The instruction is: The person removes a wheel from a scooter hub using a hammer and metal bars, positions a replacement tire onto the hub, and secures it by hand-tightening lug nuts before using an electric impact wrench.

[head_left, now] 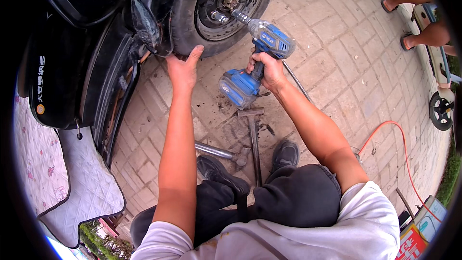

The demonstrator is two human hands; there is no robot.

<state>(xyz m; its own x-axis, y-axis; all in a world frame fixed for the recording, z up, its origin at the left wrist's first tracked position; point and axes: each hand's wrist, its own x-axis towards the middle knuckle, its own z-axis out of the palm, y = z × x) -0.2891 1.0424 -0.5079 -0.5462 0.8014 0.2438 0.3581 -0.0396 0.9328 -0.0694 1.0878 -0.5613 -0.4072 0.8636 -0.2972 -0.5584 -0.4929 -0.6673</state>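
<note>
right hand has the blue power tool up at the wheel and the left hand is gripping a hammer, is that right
Not quite: the head view shows the left hand by the tyre's lower edge; a hammer lies on the paving. The right hand does have the blue power tool up at the wheel.

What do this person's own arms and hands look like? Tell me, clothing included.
The left hand and right hand wear no gloves. The left arm and right arm are uncovered up to short, loose, pale grey-white sleeves. No watch, wristband or cable shows on either; rings cannot be ruled out, as some fingers are hidden.
</note>
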